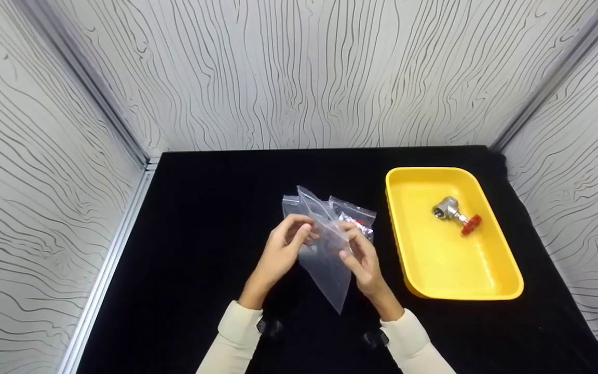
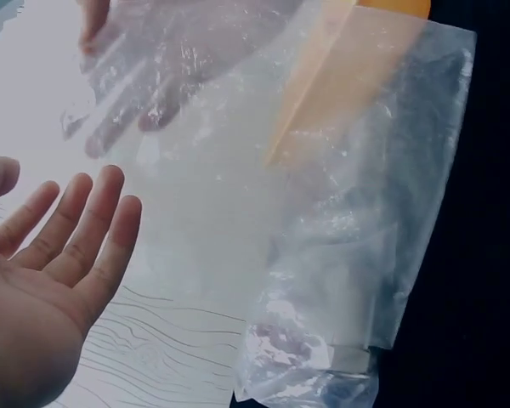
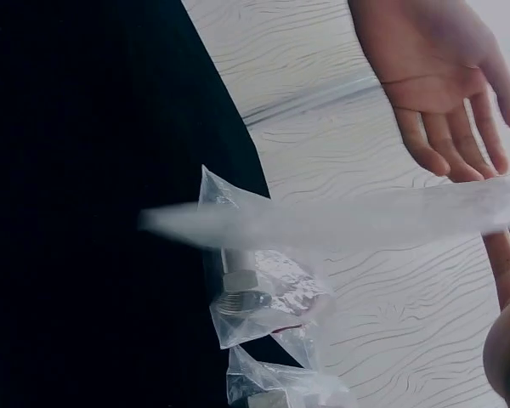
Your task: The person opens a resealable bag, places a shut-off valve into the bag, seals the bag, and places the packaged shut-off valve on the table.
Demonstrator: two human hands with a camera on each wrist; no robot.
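Black covers the tabletop (image 1: 200, 234) in front of you, and the yellow tray (image 1: 449, 270) sits on its right side. Left of the tray, the clear plastic bag (image 1: 330, 275) hangs between your hands, seemingly empty. Your right hand (image 1: 364, 257), nearer the tray, pinches it between thumb and fingers. Your left hand (image 1: 281, 249), farther from the tray, has its fingers loosely extended, slightly apart, gripping nothing; whether they brush the plastic, I cannot tell. Expect this bag to feel light, limp and slippery, apt to crease; a pinch at its edge should serve you best. Also left of the tray, partly hidden, lie small filled bags (image 1: 353, 210). Inside the tray rests a red-handled metal valve (image 1: 450, 209).
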